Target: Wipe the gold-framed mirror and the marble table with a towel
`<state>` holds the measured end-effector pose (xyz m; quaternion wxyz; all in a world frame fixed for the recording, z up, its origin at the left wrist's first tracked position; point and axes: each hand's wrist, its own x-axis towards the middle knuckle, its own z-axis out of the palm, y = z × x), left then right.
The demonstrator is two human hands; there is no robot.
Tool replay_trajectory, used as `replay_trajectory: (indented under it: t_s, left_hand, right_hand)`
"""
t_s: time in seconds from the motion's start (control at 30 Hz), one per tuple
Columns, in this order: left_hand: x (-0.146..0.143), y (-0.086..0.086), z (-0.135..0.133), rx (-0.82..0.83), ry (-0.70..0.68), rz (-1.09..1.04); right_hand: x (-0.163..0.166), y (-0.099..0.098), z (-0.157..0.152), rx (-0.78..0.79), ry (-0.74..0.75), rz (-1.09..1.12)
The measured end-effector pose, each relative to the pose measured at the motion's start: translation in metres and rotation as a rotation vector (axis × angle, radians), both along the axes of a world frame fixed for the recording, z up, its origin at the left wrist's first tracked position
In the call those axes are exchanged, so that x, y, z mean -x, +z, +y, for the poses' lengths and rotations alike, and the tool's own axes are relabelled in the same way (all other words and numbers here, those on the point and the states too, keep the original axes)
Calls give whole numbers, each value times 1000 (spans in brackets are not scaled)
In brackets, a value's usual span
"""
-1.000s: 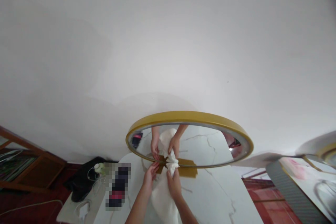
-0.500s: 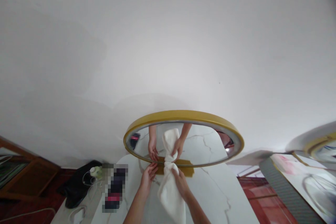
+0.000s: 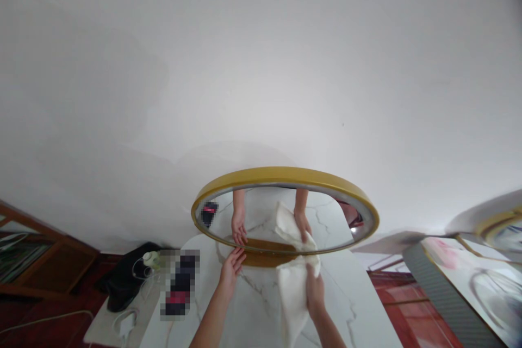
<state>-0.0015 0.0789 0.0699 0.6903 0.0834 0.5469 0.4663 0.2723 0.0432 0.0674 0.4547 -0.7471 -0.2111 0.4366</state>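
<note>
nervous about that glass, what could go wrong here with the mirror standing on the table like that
1. The mirror stands on edge on the table, with only the left hand open at its base; a hard push might slide or tip it.
2. The right hand bunches the cloth against the mirror's bottom edge; a loose fold could snag there and tug the mirror forward.

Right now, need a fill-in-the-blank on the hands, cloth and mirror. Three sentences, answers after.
The right hand grips a ____ cloth. The mirror has a ____ frame. The left hand holds ____, its fingertips at the mirror's lower rim.
Missing words: white; gold; nothing.
</note>
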Motion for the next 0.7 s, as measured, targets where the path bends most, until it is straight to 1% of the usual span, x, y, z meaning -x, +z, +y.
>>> replay_trajectory:
  t_s: [0.13, 0.27, 0.33, 0.4, 0.47, 0.53, 0.6, 0.7]
  left_hand:
    - [3, -6, 4, 11, -24, 33]
    - [7, -11, 8, 6, -52, 59]
    - [9, -10, 7, -10, -69, 61]
    - [10, -8, 6, -36, -86, 58]
    - [12, -6, 6, -56, -102, 56]
    - [13, -4, 6, -54, -117, 58]
    - [14, -4, 6, -38, -127, 62]
    - [14, -5, 6, -20, -129, 65]
  right_hand:
    - [58, -6, 12, -85, 112, 46]
    - [114, -13, 20, -131, 293, 140]
    - [135, -14, 24, -138, 366, 193]
    - [149, -14, 28, -135, 403, 246]
    - [152, -14, 31, -116, 408, 305]
    - [146, -14, 30, -84, 388, 376]
    - [131, -15, 25, -46, 343, 445]
    - [96, -18, 15, -6, 233, 504]
